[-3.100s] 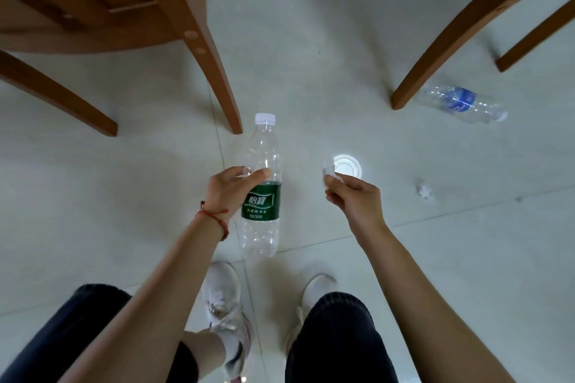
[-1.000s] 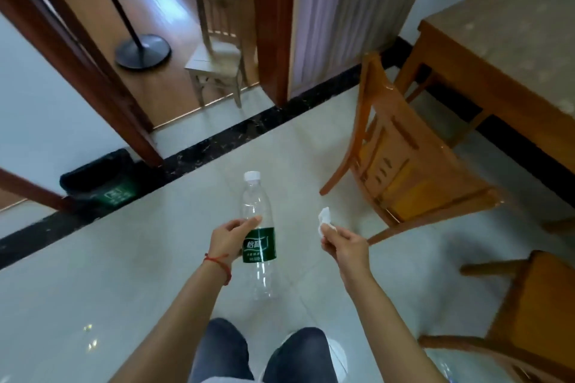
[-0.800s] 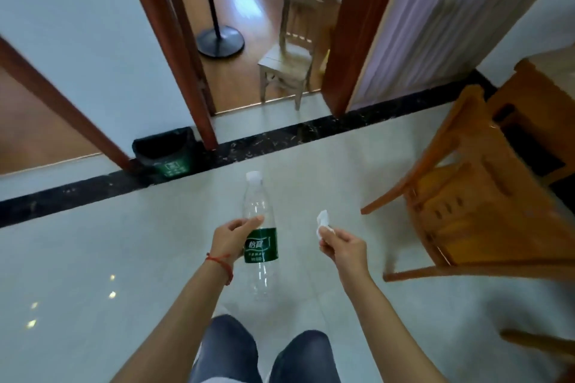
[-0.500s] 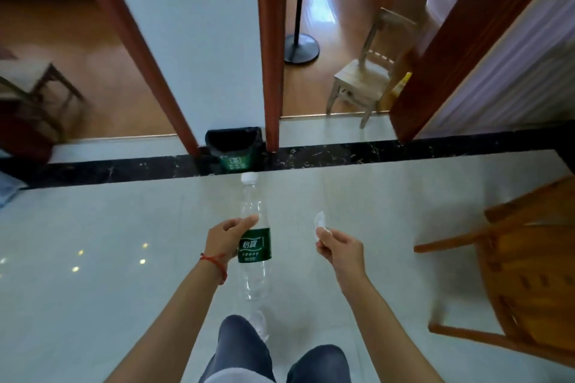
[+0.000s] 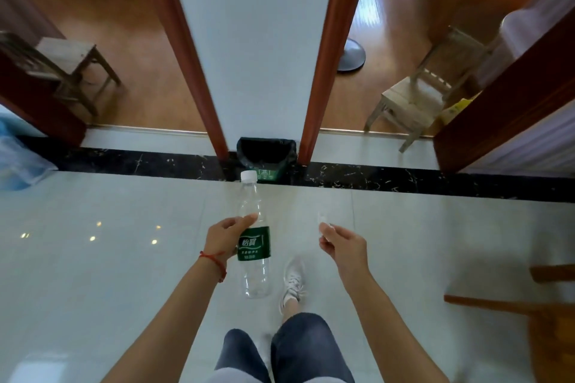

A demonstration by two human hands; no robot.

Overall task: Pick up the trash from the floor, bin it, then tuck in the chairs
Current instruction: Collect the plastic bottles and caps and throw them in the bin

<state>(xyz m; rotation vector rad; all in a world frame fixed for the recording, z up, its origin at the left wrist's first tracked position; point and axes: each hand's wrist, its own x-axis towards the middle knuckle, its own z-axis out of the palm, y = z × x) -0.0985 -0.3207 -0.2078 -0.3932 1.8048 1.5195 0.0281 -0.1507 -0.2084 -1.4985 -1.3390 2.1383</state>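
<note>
The bottle [image 5: 253, 238] has a green label reading "怡寶".

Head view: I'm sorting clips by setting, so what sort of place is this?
Most likely a home, in a tiled room that opens onto others. Two wood-framed doorways lead to wood-floored rooms, a small wooden chair stands in one, and a small lined bin sits against the wall between them.

- The small white scrap [image 5: 322, 218] pinched in the right hand [image 5: 342, 247] is blurred, too small to identify.
- The wooden chair [image 5: 547, 314] at near right is cut off by the edge.
</note>
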